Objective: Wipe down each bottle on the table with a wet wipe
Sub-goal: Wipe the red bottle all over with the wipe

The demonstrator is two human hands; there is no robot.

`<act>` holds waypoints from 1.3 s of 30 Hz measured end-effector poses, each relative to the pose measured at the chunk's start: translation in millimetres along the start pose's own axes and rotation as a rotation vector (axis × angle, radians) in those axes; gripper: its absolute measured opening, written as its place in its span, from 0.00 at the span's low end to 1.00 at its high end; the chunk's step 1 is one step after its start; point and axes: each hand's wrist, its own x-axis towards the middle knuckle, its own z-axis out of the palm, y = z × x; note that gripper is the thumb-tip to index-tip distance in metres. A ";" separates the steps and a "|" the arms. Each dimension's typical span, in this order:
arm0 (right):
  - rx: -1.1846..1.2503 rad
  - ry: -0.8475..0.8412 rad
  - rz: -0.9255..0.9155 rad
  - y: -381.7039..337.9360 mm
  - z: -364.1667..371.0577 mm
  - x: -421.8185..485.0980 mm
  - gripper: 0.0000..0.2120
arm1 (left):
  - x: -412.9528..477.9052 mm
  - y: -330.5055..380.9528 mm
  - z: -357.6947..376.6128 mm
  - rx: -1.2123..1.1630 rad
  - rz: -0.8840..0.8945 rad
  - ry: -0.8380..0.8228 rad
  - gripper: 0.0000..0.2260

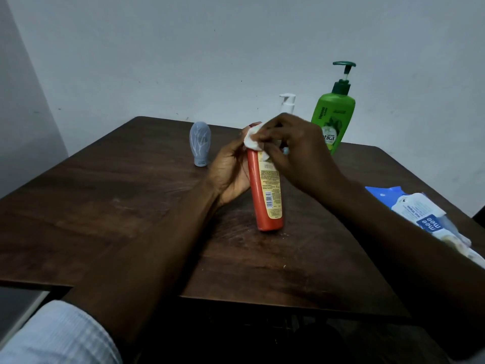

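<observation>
So I'm propping the orange bottle [265, 195] base-down on the table [105, 206], its long axis leaning slightly away from me. My left hand [228, 172] is gripping its upper half from the left. My right hand [296, 151] is pinching the wet wipe [253, 139] against its top end, so I'm guessing the next stroke goes down the body.

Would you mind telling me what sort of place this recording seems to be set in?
Probably a plain room in a home, though that is uncertain: a dark wooden table by a bare pale wall, with toiletries such as the green pump bottle and a pack of wet wipes.
</observation>
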 end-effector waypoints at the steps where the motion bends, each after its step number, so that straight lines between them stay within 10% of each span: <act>1: 0.006 0.011 0.008 2.0 0.4 5.0 0.08 | -0.2 -0.6 -0.9 0.011 0.012 0.012 0.17; 39: 0.059 -0.272 -0.023 -30.8 -30.0 -102.6 0.13 | -2.7 8.4 14.3 0.447 0.064 0.192 0.13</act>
